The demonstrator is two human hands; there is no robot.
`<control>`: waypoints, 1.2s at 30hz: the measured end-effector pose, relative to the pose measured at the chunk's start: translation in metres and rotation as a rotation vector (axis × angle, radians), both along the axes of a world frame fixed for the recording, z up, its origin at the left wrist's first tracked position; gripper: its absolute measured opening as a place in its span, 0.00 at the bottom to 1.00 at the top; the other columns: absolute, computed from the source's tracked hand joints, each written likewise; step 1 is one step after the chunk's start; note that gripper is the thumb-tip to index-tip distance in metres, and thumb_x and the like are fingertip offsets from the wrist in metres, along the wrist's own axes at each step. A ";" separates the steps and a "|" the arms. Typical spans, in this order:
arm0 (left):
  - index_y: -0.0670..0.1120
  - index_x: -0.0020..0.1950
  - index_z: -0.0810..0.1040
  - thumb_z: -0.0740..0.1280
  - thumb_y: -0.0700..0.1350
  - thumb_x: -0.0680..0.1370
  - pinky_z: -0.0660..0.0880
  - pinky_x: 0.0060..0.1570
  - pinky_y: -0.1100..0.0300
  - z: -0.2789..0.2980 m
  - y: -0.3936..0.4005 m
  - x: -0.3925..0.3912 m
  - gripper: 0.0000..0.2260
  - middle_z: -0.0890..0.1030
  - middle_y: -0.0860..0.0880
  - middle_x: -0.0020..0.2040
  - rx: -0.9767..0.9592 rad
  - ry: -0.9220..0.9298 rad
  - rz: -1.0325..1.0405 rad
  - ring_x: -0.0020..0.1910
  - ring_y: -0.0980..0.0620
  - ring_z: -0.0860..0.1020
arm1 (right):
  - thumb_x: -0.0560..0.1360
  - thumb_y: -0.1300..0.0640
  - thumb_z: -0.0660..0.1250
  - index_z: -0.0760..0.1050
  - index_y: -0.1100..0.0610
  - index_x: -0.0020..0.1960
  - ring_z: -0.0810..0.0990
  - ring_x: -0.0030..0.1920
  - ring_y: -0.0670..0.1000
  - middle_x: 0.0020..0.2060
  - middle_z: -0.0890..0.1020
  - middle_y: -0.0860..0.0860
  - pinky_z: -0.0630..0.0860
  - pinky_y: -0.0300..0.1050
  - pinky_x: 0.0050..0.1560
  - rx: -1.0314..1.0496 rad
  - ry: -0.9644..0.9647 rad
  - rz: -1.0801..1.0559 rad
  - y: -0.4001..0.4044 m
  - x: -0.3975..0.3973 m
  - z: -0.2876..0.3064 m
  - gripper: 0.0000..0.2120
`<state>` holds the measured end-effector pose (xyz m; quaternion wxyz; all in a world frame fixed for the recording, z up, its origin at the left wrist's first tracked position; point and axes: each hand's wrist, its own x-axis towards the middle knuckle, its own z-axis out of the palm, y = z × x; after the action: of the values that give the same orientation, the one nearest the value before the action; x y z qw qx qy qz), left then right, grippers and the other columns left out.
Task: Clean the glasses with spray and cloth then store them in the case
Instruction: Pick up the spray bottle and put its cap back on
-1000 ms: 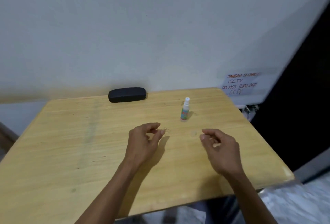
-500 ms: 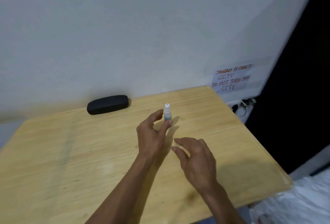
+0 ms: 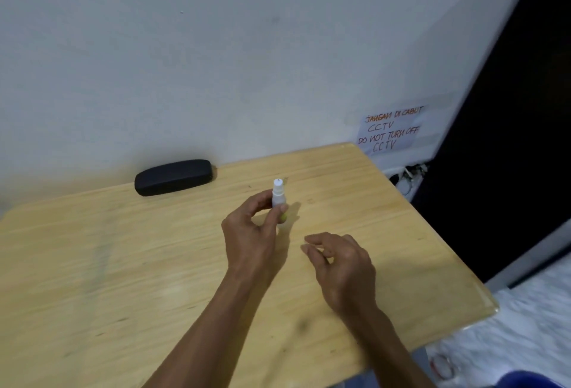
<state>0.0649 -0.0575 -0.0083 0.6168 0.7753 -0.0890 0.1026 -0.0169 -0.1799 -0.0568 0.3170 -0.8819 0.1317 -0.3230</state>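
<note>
Fingers of the left hand (image 3: 251, 230) pinch the spray bottle (image 3: 279, 199) on the worktop (image 3: 92, 264); lift it upright, nozzle away. Right hand (image 3: 336, 259) seems loosely curled, holding nothing.

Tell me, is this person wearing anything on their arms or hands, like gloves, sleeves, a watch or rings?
Nothing shows on either one. The left hand and the right hand are bare, with no gloves, rings or watch visible, and both forearms are uncovered down to the picture's lower edge, so no sleeves come into view.
</note>
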 end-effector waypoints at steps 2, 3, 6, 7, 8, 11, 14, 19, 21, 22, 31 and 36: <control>0.48 0.55 0.85 0.74 0.40 0.73 0.73 0.42 0.77 0.005 0.016 -0.007 0.11 0.84 0.60 0.46 0.030 -0.035 -0.008 0.43 0.73 0.80 | 0.71 0.57 0.79 0.86 0.50 0.50 0.82 0.37 0.49 0.35 0.81 0.39 0.81 0.50 0.40 0.142 -0.047 0.043 0.000 -0.001 0.008 0.09; 0.47 0.55 0.84 0.74 0.39 0.73 0.71 0.42 0.79 0.007 0.024 -0.011 0.12 0.83 0.61 0.45 0.039 -0.042 -0.009 0.42 0.74 0.79 | 0.72 0.57 0.79 0.86 0.50 0.50 0.81 0.35 0.45 0.35 0.82 0.39 0.80 0.48 0.40 0.226 -0.067 0.079 0.000 -0.002 0.014 0.08; 0.48 0.54 0.84 0.74 0.37 0.73 0.69 0.41 0.81 0.011 0.047 -0.025 0.12 0.82 0.62 0.44 0.062 -0.042 -0.016 0.40 0.75 0.78 | 0.73 0.56 0.78 0.86 0.52 0.51 0.79 0.31 0.41 0.36 0.85 0.42 0.72 0.38 0.33 0.361 -0.158 0.192 0.007 -0.004 0.046 0.08; 0.47 0.55 0.84 0.74 0.37 0.73 0.69 0.41 0.81 0.012 0.054 -0.030 0.11 0.83 0.61 0.44 0.073 -0.044 -0.024 0.40 0.75 0.79 | 0.73 0.56 0.77 0.86 0.52 0.52 0.80 0.33 0.43 0.38 0.86 0.43 0.73 0.42 0.30 0.390 -0.190 0.232 0.012 -0.004 0.057 0.08; 0.47 0.55 0.84 0.73 0.38 0.74 0.69 0.41 0.81 0.012 0.059 -0.035 0.11 0.84 0.59 0.45 0.085 -0.049 -0.032 0.41 0.73 0.79 | 0.73 0.56 0.77 0.86 0.52 0.52 0.82 0.35 0.48 0.40 0.87 0.44 0.74 0.49 0.29 0.410 -0.210 0.265 0.017 -0.003 0.066 0.08; 0.50 0.56 0.84 0.73 0.43 0.75 0.69 0.45 0.79 0.012 0.072 -0.047 0.10 0.85 0.57 0.47 0.134 -0.083 -0.046 0.44 0.66 0.81 | 0.74 0.54 0.77 0.86 0.50 0.53 0.81 0.34 0.59 0.44 0.88 0.45 0.73 0.56 0.27 0.397 -0.217 0.351 0.031 0.003 0.085 0.08; 0.52 0.55 0.83 0.72 0.45 0.76 0.69 0.48 0.77 0.012 0.078 -0.056 0.09 0.84 0.59 0.49 0.160 -0.107 -0.047 0.45 0.61 0.82 | 0.74 0.56 0.76 0.86 0.52 0.54 0.81 0.36 0.47 0.45 0.88 0.45 0.72 0.46 0.30 0.334 -0.205 0.419 0.041 0.010 0.092 0.08; 0.53 0.57 0.81 0.71 0.43 0.76 0.79 0.50 0.63 0.016 0.086 -0.063 0.11 0.83 0.60 0.50 0.129 -0.125 -0.043 0.48 0.60 0.82 | 0.74 0.58 0.76 0.86 0.54 0.55 0.77 0.32 0.36 0.41 0.83 0.37 0.66 0.30 0.32 0.222 -0.150 0.451 0.047 0.009 0.096 0.10; 0.51 0.57 0.82 0.72 0.42 0.76 0.81 0.49 0.58 0.016 0.088 -0.064 0.10 0.84 0.58 0.50 0.096 -0.104 -0.047 0.47 0.57 0.83 | 0.74 0.58 0.76 0.86 0.54 0.55 0.77 0.31 0.36 0.40 0.83 0.38 0.66 0.29 0.31 0.224 -0.128 0.482 0.048 0.007 0.097 0.10; 0.51 0.57 0.82 0.72 0.42 0.76 0.81 0.48 0.57 0.017 0.088 -0.066 0.10 0.84 0.57 0.49 0.083 -0.093 -0.051 0.46 0.57 0.83 | 0.74 0.57 0.76 0.86 0.53 0.54 0.78 0.32 0.37 0.41 0.84 0.40 0.67 0.31 0.31 0.224 -0.121 0.494 0.049 0.006 0.098 0.09; 0.53 0.53 0.83 0.73 0.41 0.75 0.83 0.41 0.52 0.031 0.089 -0.071 0.09 0.85 0.55 0.44 -0.050 0.011 -0.088 0.42 0.55 0.84 | 0.74 0.51 0.75 0.85 0.48 0.55 0.84 0.42 0.55 0.46 0.88 0.47 0.77 0.56 0.38 0.241 -0.090 0.547 0.046 0.006 0.099 0.10; 0.49 0.51 0.84 0.73 0.40 0.74 0.82 0.41 0.54 0.031 0.088 -0.070 0.08 0.86 0.53 0.42 -0.100 0.036 -0.098 0.42 0.54 0.84 | 0.75 0.54 0.75 0.85 0.51 0.55 0.85 0.43 0.54 0.47 0.88 0.46 0.79 0.58 0.38 0.234 -0.080 0.584 0.046 0.007 0.101 0.09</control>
<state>-0.0049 0.0310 0.0230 0.6603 0.7402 -0.1105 0.0629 -0.0099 -0.1339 0.0443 0.5005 -0.8267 -0.1032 -0.2355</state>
